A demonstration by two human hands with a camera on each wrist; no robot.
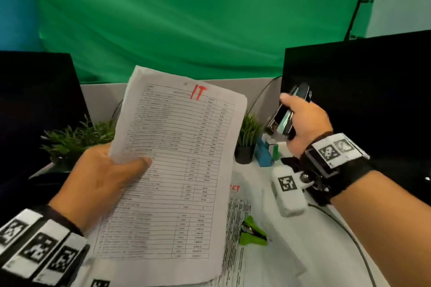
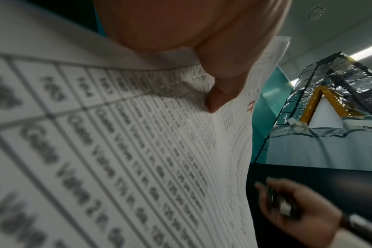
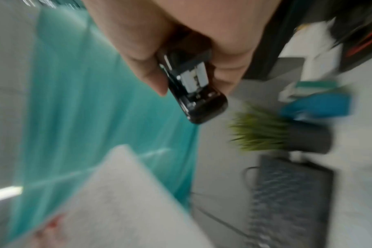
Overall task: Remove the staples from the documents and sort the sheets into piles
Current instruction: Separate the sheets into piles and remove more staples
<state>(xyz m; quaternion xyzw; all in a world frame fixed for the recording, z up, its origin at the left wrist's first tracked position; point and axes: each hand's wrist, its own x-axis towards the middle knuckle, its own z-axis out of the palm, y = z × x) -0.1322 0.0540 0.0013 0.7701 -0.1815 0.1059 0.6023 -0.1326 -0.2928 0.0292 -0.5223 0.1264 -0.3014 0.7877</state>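
L hand [image 1: 102, 177] is gripping the printed doc [image 1: 172, 170] by its left edge, thumb [image 2: 214, 99] pressing across the front, other fingers behind the sheets; doc is being held up off the desk, tilted, red "IT" written near the top. Can't tell from any view whether a staple's in it.

R hand [image 1: 303, 123] is clenching a black stapler [image 1: 283, 119], thumb along one side, fingers wrapping the other; R wrist cam is showing its metal underside and nose [image 3: 198, 94] sticking out past the fingertips. Stapler is up in the air, right of the doc, not touching it.

On the desk [image 1: 279, 251]: green staple remover [image 1: 253, 232] is lying just right of the held doc, resting on more printed sheets [image 1: 238, 221].

Farther back: small plant in a black pot [image 1: 247, 140], blue holder [image 1: 264, 154] beside it w/ sth green/white in it, blurry, can't ID. Dark monitors [image 1: 363, 91] are standing on both sides.
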